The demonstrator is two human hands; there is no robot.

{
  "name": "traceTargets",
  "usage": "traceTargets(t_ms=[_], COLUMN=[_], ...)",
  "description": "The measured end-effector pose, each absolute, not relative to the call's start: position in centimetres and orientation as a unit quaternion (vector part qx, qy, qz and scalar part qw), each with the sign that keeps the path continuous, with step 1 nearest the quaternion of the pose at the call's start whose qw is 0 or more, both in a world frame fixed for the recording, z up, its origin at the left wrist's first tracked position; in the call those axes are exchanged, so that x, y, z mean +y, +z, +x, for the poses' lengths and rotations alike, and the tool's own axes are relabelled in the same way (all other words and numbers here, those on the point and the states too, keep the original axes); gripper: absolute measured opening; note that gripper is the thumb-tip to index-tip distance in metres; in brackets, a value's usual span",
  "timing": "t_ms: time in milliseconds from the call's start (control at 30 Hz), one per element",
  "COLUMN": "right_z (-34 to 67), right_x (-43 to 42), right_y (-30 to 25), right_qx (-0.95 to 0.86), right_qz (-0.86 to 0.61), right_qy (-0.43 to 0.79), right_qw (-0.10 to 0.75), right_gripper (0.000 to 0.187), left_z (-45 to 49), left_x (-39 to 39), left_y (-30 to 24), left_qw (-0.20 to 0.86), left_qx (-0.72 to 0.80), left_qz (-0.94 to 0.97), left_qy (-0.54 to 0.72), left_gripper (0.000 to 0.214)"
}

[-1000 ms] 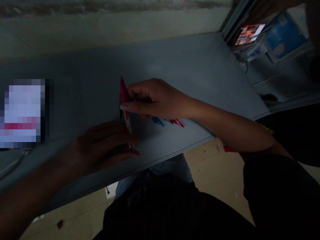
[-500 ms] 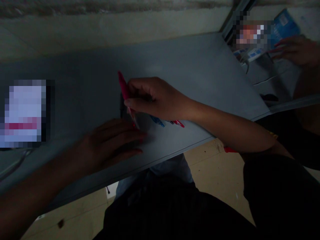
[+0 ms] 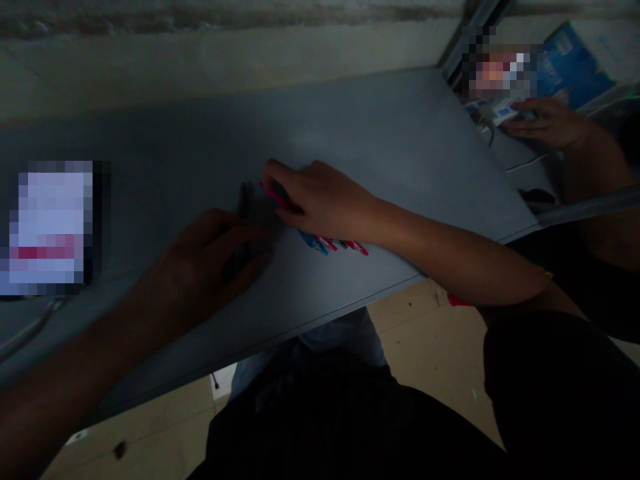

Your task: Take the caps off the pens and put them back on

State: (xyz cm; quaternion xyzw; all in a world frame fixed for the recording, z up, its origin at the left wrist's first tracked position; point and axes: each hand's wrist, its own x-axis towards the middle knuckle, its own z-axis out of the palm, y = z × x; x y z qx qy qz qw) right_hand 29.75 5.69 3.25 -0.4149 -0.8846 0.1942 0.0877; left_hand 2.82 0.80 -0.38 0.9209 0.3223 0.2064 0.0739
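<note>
My right hand point(image 3: 320, 197) is closed on a red pen point(image 3: 274, 195), pinched between thumb and forefinger just over the grey tabletop point(image 3: 380, 133). Partly covered by that hand, several pens lie side by side: a blue pen point(image 3: 314, 243), a red pen point(image 3: 358, 248) and others between them. My left hand point(image 3: 210, 257) is to their left, blurred, fingers curved and thumb apart from them. A dark pen-like thing point(image 3: 244, 199) lies beyond its fingers, its lower part hidden; I see no grip on it.
A phone-like device point(image 3: 50, 227), pixelated, stands at the left with a cable point(image 3: 35, 330). At the right, beyond a metal frame point(image 3: 590, 207), another person's hand point(image 3: 555, 123) is near a blue box point(image 3: 575, 63). The wall point(image 3: 225, 57) bounds the back.
My right hand has lowered the red pen from upright to the table beside the others. My left hand has drawn back slightly and curled. The other person's hand has moved left and down.
</note>
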Motion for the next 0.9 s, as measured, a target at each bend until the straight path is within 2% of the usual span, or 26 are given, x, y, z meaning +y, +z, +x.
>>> traceTargets(t_ms=[100,333,533,667,900], right_z=[29.6,29.5,29.2,29.1,29.2], right_x=[5.5,5.3,4.9,4.6,4.7], right_y=[3.5,3.7,3.8,3.8,4.0], right_qx=[-0.901,-0.918,-0.921,-0.927,-0.937], right_qz=[-0.403,-0.379,-0.375,-0.362,-0.335], right_qy=[0.151,0.118,0.105,0.095,0.099], right_qw=[0.048,0.021,0.007,0.008,-0.014], right_gripper=[0.031,0.035,0.032,0.034,0.049], left_z=[2.9,2.9,2.8,2.5,2.3], left_x=[0.6,0.4,0.4,0.4,0.3], left_y=[-0.1,-0.1,0.4,0.3,0.5], left_qw=[0.071,0.029,0.029,0.071,0.114], left_qx=[0.334,0.416,0.433,0.440,0.479], left_qz=[0.916,0.893,0.889,0.879,0.844], left_qy=[0.209,0.171,0.144,0.172,0.214], left_gripper=[0.024,0.044,0.037,0.036,0.035])
